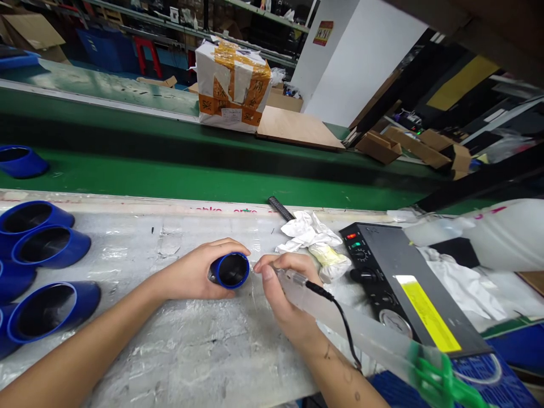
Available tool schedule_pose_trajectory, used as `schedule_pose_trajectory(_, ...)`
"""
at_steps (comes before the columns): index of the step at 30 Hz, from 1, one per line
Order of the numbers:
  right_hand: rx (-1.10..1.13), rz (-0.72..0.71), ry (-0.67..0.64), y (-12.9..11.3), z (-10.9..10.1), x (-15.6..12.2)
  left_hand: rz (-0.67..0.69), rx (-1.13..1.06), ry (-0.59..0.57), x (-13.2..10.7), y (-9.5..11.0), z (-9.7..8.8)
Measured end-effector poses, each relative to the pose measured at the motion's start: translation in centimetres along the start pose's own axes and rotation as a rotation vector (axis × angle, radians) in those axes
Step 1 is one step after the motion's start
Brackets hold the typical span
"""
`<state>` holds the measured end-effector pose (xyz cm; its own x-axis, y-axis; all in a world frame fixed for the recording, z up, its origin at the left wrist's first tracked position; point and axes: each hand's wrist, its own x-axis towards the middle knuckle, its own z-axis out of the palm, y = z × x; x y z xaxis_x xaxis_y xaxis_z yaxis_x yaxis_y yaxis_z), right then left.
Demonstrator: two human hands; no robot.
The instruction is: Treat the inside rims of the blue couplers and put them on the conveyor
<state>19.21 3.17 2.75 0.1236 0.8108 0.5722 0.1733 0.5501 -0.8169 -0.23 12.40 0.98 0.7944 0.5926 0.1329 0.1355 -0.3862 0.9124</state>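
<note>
My left hand (198, 272) is wrapped round a blue tube-shaped part (217, 271), its dark round opening turned toward the right. Close to that rim, my right hand (289, 283) grips a translucent dispensing syringe (340, 317) between thumb and fingers. The syringe lies back along the right forearm, with a black cable at its front and a green cap (442, 374) on its rear end. Its tip is too small and covered by the fingers to make out. A small gap separates the right fingertips from the tube.
Several blue cups (55, 306) stand at the left. To the right sit a dispenser control box (408, 289) with lit indicators, crumpled tissue (310, 232) and a white plastic jug (510, 235). Beyond the bench runs a green conveyor (170, 181); a taped carton (233, 85) stands behind it.
</note>
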Motion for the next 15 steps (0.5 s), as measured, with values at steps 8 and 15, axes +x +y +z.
schedule_pose_trajectory(8,-0.048,0.062,-0.016,0.2,-0.5,-0.3,-0.019,0.007,0.033,-0.1,0.0,0.2)
schedule_pose_trajectory(15,-0.216,0.118,0.156,1.0,0.6,-1.4,-0.022,-0.046,0.1,-0.1,-0.9,1.1)
